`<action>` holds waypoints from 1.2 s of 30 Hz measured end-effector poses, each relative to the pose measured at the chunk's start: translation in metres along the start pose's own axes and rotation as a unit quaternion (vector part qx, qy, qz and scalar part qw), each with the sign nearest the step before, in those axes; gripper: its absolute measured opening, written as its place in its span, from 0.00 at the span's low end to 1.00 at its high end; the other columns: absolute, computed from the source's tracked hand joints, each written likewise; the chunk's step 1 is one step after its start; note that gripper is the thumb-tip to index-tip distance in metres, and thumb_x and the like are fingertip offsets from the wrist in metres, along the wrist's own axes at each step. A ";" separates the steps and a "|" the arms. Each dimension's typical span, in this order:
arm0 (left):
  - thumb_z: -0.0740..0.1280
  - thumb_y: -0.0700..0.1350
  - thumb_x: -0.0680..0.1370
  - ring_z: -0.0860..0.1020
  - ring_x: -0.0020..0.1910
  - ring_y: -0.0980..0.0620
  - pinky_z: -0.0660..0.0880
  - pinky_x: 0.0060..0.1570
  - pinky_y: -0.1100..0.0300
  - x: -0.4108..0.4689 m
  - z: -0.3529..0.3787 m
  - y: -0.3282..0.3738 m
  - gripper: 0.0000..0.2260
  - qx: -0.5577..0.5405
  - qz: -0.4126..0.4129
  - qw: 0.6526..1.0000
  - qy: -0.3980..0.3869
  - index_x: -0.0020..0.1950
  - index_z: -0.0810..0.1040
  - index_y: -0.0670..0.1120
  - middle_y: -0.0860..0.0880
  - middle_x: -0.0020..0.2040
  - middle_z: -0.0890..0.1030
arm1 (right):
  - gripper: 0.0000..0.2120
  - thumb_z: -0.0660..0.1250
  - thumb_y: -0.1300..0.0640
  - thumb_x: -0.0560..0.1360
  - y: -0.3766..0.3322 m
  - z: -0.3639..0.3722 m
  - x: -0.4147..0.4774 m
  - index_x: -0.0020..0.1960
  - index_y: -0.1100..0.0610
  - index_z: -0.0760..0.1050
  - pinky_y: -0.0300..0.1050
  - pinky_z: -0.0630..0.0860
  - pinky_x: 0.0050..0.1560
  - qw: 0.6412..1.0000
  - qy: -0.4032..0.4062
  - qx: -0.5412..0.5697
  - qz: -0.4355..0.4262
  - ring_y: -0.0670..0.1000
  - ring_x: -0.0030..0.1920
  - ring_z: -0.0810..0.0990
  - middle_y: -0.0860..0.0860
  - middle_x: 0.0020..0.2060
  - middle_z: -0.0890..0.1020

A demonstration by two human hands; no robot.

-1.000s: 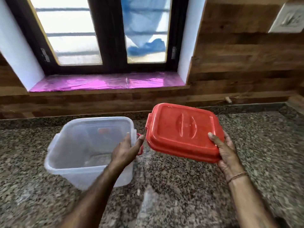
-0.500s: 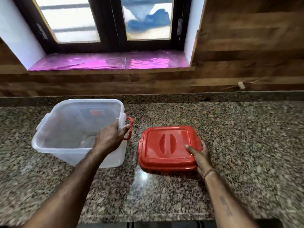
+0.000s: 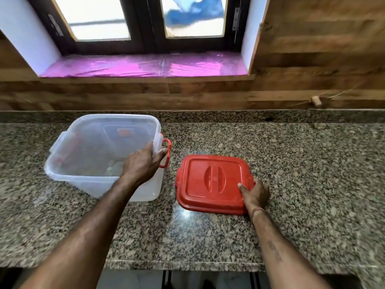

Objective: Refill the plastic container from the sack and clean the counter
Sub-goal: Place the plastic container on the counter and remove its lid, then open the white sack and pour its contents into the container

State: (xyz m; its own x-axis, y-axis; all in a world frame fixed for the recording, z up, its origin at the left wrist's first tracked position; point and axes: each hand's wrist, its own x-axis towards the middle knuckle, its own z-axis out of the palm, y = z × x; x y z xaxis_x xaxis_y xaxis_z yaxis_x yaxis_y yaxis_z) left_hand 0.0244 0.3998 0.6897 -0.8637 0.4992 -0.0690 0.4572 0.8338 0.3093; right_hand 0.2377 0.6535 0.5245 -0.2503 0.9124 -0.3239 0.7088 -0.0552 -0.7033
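Plastic container point(image 3: 100, 155) is sitting open on the counter point(image 3: 302, 163), left hand point(image 3: 143, 163) gripping its rim, right hand point(image 3: 255, 195) pinching the red lid point(image 3: 210, 180); releasing that rim while pouring is risking tipping and spilling.

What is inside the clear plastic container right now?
The plastic container is nearly empty: a few pale bits lie on its bottom, too blurred to identify. The left hand gripping the near rim covers part of the floor.

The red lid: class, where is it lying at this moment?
In the head view the red lid lies flat on the granite counter, just right of the clear container, with the right hand on its near-right corner.
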 end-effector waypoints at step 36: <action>0.71 0.64 0.75 0.83 0.57 0.51 0.78 0.54 0.56 -0.044 -0.424 -0.479 0.23 -0.087 -0.105 0.922 0.363 0.65 0.79 0.53 0.53 0.58 0.83 | 0.15 0.69 0.37 0.75 -0.603 0.264 -0.480 0.54 0.46 0.81 0.51 0.82 0.50 0.740 -0.173 0.081 -0.645 0.44 0.45 0.84 0.43 0.46 0.85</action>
State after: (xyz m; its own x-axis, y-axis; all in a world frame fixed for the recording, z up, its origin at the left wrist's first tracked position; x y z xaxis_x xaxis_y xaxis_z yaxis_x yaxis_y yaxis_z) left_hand -0.2467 -0.1214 0.9465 -0.8724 -0.0105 0.4887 0.2779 0.8118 0.5135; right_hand -0.2436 0.1413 0.9365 -0.8233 0.0916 0.5602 -0.3489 0.6968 -0.6267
